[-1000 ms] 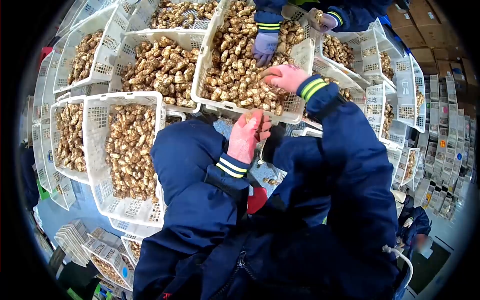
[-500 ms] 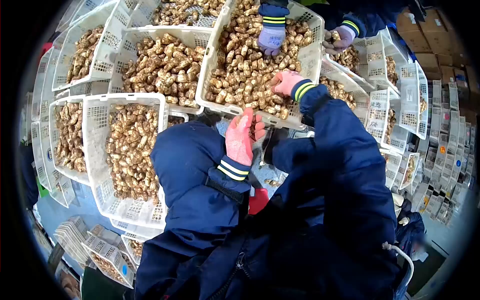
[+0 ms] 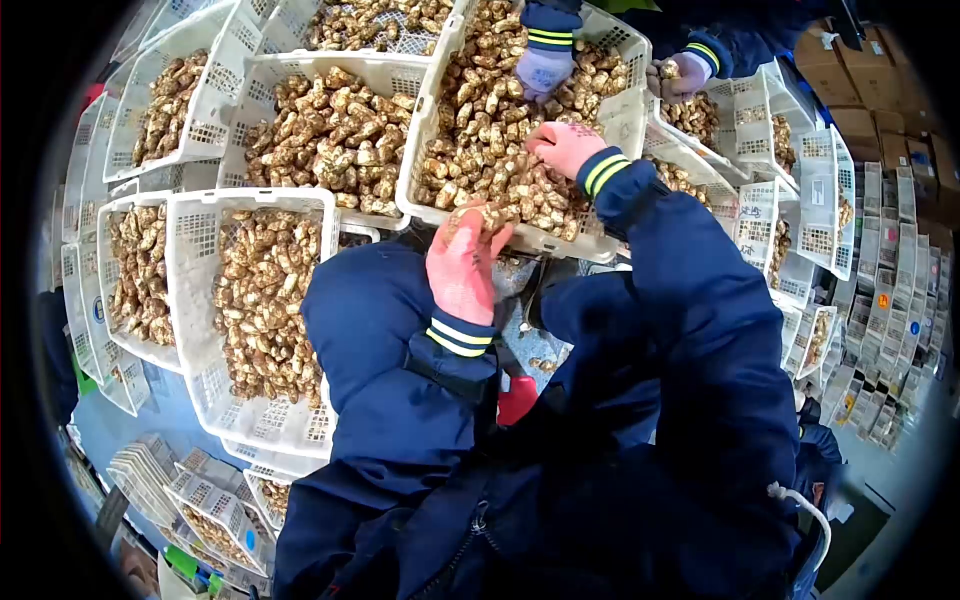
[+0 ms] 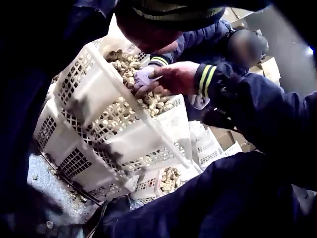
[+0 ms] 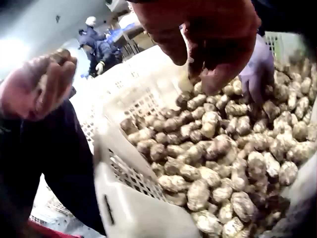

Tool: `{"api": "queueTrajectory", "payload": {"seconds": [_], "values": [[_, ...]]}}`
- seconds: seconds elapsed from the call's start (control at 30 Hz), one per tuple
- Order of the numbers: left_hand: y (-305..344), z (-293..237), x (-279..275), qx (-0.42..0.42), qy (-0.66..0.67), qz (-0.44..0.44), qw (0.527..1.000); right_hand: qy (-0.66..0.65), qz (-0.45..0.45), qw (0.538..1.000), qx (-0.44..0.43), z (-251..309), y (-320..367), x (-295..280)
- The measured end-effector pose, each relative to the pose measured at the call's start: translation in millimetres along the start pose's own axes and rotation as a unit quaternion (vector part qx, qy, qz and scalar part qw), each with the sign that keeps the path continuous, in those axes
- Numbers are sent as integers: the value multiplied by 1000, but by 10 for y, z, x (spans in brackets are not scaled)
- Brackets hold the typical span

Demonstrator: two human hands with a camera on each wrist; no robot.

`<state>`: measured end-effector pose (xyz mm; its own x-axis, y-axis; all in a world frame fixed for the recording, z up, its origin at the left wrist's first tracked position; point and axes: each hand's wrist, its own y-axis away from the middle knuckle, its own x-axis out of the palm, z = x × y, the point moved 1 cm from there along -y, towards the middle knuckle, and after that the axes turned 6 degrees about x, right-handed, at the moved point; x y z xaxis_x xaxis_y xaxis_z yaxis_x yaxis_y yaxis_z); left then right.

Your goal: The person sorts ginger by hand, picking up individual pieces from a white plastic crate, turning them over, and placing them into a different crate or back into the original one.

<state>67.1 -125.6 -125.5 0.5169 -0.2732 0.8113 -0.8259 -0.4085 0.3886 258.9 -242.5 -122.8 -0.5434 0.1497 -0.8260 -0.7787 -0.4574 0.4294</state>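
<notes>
A white slatted plastic crate (image 3: pixel 421 140) in the head view is heaped with stubby brown-and-cream mushrooms (image 3: pixel 480 135). My left hand (image 3: pixel 464 268), in a pink glove, holds a mushroom (image 3: pixel 484 213) at the crate's near edge. In the right wrist view, that mushroom (image 5: pixel 61 55) shows at the fingertips of the left hand (image 5: pixel 37 89). Over the pile reaches my right hand (image 3: pixel 568 148), also in pink, fingers bent downward. From the right wrist, the right hand (image 5: pixel 213 44) hangs close over the mushrooms, thumb and fingers apart.
Another person's purple-gloved hand (image 3: pixel 545 70) touches the same pile from the far side. Their other hand (image 3: pixel 682 76) holds a mushroom off the crate's right side. More mushroom-filled crates (image 3: pixel 318 225) stand at the left. Cardboard boxes (image 3: pixel 840 75) are stacked at the far right.
My left hand has turned and shifted left, bringing its mushroom to the crate's edge. The right hand drew back right, then returned left over the pile. The other person's hand in the crate moved away slightly.
</notes>
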Motion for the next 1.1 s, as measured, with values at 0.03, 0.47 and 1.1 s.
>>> {"api": "queueTrajectory", "payload": {"seconds": [0.03, 0.47, 1.1], "values": [[-7, -24, 0, -1, -5, -2, 1000, 70, 45, 996, 14, 6, -43, 28], [8, 105, -98, -127, -9, 3, 992, 288, 193, 929, -131, 195, -83, 772], [-19, 57, 46, -130, 10, -81, 988, 21, 104, 993, -43, 591, -453, 244]]}}
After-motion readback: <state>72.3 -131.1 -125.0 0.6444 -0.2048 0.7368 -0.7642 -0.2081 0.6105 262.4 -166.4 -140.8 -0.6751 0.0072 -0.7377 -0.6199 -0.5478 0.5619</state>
